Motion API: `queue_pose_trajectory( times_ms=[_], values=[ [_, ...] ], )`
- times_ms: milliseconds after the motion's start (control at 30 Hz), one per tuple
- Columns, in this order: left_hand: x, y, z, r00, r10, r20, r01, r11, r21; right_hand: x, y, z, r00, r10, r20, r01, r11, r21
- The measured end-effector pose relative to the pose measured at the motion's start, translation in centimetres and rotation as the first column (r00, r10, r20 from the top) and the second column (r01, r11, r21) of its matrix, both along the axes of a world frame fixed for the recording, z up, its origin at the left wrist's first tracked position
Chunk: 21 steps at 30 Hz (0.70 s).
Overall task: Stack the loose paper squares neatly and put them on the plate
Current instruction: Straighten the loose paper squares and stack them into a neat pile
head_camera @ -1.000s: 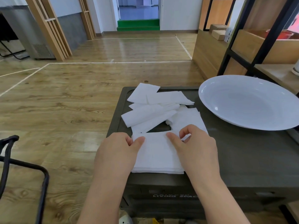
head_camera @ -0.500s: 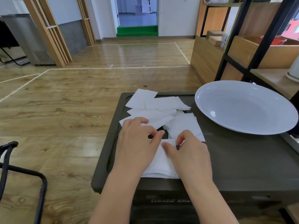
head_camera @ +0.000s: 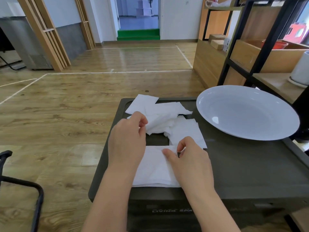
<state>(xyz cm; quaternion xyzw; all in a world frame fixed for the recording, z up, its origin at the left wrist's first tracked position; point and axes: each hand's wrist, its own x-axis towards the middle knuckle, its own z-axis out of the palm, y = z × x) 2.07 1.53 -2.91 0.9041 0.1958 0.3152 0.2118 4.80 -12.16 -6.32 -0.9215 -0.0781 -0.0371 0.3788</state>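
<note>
A squared stack (head_camera: 155, 169) lies at the near edge of the dark case top (head_camera: 242, 168); its far corner is pinched by the right hand (head_camera: 192, 161). Beyond, a loose square (head_camera: 158, 126) is pinched by the left hand (head_camera: 127, 139). Further squares (head_camera: 167, 108) lie scattered behind. The white plate (head_camera: 247, 113) sits far right, holding nothing.

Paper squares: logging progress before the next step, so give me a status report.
Left hand pinches a loose square; right hand pinches the stack corner. Plate bare. More squares scattered beyond, nothing blocking.

Bare tabletop (head_camera: 242, 164) right of the stack — plate (head_camera: 247, 113) behind
</note>
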Motion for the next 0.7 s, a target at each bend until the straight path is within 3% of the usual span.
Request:
queue_pose_trajectory(
  times_ms=[167, 333, 467, 600, 700],
  values=[
    [-1.3, 0.5, 1.3, 0.966, -0.012, 0.258, -0.009, 0.997, 0.081, 0.3, -0.1, 0.4, 1.0, 0.008, 0.011, -0.009, 0.992, 0.127],
    [-2.5, 1.4, 1.9, 0.922, -0.032, 0.387, 0.008, 0.998, 0.064, 0.4, -0.3, 1.4, 0.997, -0.008, 0.083, -0.016, 0.956, 0.294],
    [-3.6, 1.9, 2.2, 0.903, -0.164, 0.398, 0.173, 0.985, 0.014, 0.4, -0.3, 2.1, 0.986, 0.15, 0.068, -0.164, 0.887, 0.431],
    [-4.5, 1.6, 3.0, 0.905, -0.318, 0.284, 0.346, 0.937, -0.055, 0.3, -0.9, 2.7, 0.954, 0.219, 0.207, -0.297, 0.798, 0.525],
    [-4.5, 1.7, 3.1, 0.914, -0.323, 0.245, 0.387, 0.875, -0.29, 0.0, -1.5, 3.4, 0.942, 0.282, 0.181, -0.327, 0.652, 0.684]
  ],
)
